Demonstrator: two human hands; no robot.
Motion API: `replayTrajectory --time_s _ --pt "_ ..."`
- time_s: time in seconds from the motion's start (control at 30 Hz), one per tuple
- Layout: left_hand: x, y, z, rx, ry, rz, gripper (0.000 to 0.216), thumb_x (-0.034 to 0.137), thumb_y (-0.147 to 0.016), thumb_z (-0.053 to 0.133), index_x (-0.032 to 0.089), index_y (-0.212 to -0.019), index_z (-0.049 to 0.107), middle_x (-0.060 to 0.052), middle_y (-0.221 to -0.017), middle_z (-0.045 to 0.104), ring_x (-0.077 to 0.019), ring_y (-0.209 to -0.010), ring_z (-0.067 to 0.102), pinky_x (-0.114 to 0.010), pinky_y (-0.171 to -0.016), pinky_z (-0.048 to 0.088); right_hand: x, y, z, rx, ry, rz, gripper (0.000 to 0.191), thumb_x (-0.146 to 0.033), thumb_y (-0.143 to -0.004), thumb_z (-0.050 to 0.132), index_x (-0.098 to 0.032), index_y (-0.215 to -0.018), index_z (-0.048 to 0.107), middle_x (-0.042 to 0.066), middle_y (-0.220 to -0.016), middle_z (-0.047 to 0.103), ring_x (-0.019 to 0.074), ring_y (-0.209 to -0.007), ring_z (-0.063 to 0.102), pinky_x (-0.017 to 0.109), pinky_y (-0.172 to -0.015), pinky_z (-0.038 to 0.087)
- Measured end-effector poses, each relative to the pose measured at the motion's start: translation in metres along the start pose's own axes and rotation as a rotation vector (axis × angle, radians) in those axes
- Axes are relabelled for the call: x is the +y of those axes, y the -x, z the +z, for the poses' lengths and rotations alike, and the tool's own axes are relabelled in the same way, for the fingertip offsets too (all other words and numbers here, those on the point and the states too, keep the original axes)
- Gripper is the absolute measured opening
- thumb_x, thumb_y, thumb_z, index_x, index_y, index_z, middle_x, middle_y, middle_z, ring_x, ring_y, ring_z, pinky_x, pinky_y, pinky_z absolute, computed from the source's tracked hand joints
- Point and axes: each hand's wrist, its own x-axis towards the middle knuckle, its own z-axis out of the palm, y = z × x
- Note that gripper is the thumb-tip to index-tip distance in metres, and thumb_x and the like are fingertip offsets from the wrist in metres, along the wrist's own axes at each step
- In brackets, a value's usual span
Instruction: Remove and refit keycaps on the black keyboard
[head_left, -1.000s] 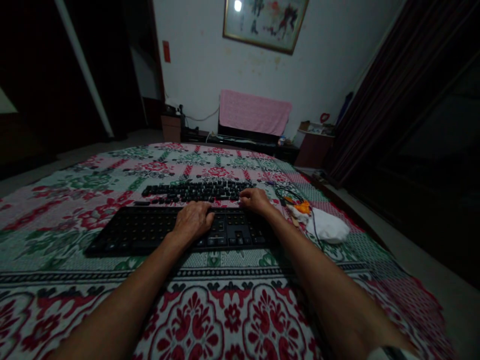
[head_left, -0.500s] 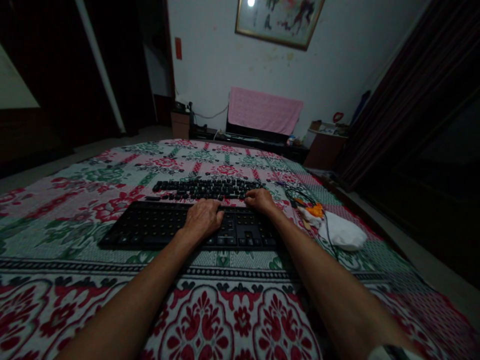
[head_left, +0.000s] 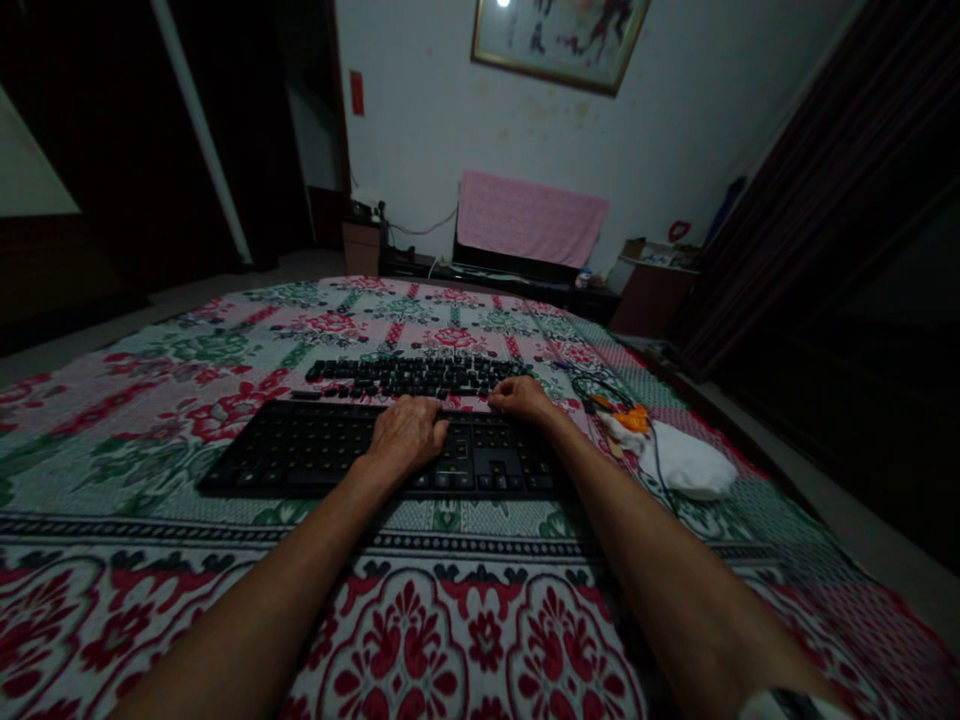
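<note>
"What's lying leftmost?"
"The keyboard (head_left: 300, 450) is lying near, loose keys (head_left: 405, 375) sitting just beyond its far edge."
"And the hands?"
"The left hand (head_left: 409, 433) is resting over the keyboard; whether it's gripping, I can't tell. The right hand (head_left: 523, 398) is bending its fingers by the keys' right end, its grip hidden from me. A white cloth (head_left: 688, 462) is lying farther right."
</note>
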Motion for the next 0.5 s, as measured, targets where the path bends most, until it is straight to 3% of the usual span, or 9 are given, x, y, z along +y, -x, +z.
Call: replayTrajectory --time_s 0.2,0.5 --pt "0.0002 0.0002 -0.0001 -0.002 0.008 -0.010 0.035 0.039 -0.080 0.038 0.022 -0.105 0.057 -0.007 -0.099 0.062 -0.0222 -0.094 0.052 -0.033 -0.078 0.042 -0.0039 0.0031 -0.0043 -0.040 -0.049 0.020 0.024 -0.033 -0.063 0.060 -0.016 -0.078 0.068 -0.001 -0.069 0.066 0.0089 -0.064 0.057 0.015 -0.057 0.039" --pt "0.0013 -0.0001 -0.0014 -0.009 0.027 -0.019 0.035 0.038 -0.080 0.038 0.023 -0.106 0.057 -0.007 -0.100 0.062 -0.0225 -0.096 0.051 -0.034 -0.079 0.041 -0.0038 0.0047 -0.0017 0.016 -0.052 0.020 0.024 -0.031 -0.063 0.061 -0.017 -0.081 0.068 -0.001 -0.073 0.067 0.0108 -0.068 0.059 0.017 -0.064 0.042"
